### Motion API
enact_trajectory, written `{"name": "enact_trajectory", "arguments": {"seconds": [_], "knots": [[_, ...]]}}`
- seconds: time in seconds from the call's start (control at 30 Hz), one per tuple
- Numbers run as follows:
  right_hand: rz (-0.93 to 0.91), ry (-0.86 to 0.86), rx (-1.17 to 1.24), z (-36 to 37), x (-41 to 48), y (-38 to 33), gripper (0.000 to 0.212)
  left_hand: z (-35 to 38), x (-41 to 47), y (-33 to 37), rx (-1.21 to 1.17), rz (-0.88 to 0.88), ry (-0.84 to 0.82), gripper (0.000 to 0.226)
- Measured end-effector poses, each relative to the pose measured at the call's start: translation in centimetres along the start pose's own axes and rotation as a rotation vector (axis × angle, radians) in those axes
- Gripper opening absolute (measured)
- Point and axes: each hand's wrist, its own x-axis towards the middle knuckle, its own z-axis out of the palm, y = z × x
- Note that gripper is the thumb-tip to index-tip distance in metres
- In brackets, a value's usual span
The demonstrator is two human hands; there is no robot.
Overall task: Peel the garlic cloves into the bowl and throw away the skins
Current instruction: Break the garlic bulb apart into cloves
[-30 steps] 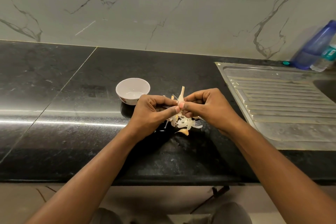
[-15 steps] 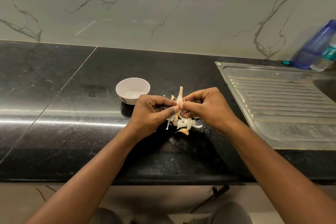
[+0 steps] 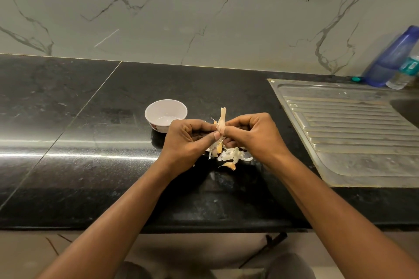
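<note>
Hands meet at centre frame above the dark surface (image 3: 90, 120). The left hand (image 3: 190, 140) and right hand (image 3: 251, 136) both pinch one clove (image 3: 221, 123), thumbs pressed against curled fingers (image 3: 231, 130). It is held upright with its dry, papery tip pointing up and clear of the grip. The two-sided pinch probably lets one hand steady the clove while the other strips its skin.

The clove is held directly over a pile of skins (image 3: 231, 154) lying just below the hands, so loosened scraps would drop onto one heap, easy to gather for disposal. A second clove (image 3: 230, 165), orange-tinted, lies at the lower edge of that pile; whether it is peeled cannot be told.

The bowl (image 3: 158, 104) stands upright just left of and above the left hand, apart from the skins, and near enough that a finished clove needs only a short reach. What shows of its inside holds no clove, so the task appears to be at an early stage.

At right lies a ribbed drainboard (image 3: 351, 131), and at upper right a blue bottle (image 3: 392, 56) leans on the wall, well apart from the work.
</note>
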Motion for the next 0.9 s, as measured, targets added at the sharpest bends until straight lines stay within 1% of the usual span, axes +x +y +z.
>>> {"name": "enact_trajectory", "arguments": {"seconds": [0.07, 0.13, 0.2, 0.4, 0.6, 0.73, 0.9], "knots": [[0.004, -0.041, 0.013, -0.46, 0.01, -0.08, 0.015, 0.10, 0.05, 0.05, 0.037, 0.021, -0.005, 0.016], [-0.006, -0.032, -0.006, -0.46, 0.02, -0.01, 0.018, 0.25, 0.08, 0.06, 0.118, 0.063, 0.014, 0.016], [-0.012, -0.013, -0.011, -0.25, 0.05, 0.21, 0.017, 0.32, 0.05, 0.17, 0.169, 0.094, 0.035, 0.016], [-0.104, -0.024, -0.130, 0.00, -0.09, 0.72, 0.009, 0.09, 0.00, 0.49, 0.157, 0.102, 0.045, 0.013], [-0.117, -0.014, -0.110, -0.04, -0.24, 0.73, 0.010, 0.00, -0.09, 0.41, 0.178, 0.119, 0.037, 0.012], [-0.132, 0.025, -0.054, 0.28, -0.27, 0.71, 0.011, 0.09, -0.15, 0.43, 0.112, 0.111, 0.052, 0.012], [-0.126, -0.009, -0.014, -0.21, -0.05, 0.65, 0.012, 0.37, 0.01, 0.36, -0.017, 0.036, 0.034, 0.013]]}}
